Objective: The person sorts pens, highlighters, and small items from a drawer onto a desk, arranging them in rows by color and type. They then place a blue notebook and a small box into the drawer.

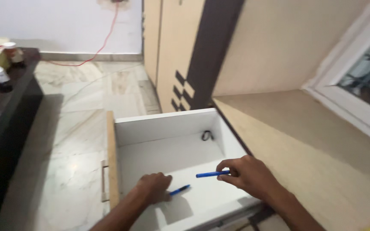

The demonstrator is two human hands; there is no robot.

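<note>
A white drawer (150, 128) stands pulled out below me. My left hand (153, 188) rests inside it near the front edge, fingers closed around a blue pen (180, 190) whose tip points right. My right hand (247, 173) hovers over the drawer's right side and pinches a second blue pen (208, 174) by its end, held nearly level and pointing left. A small black looped item (207, 135) lies in the drawer's far right corner.
A beige tabletop (313, 141) runs along the right under a window (365, 81). A wardrobe (180, 47) stands behind the drawer. A dark shelf (5, 98) with small jars sits at left. An orange cable (103, 42) crosses the marble floor (73, 128).
</note>
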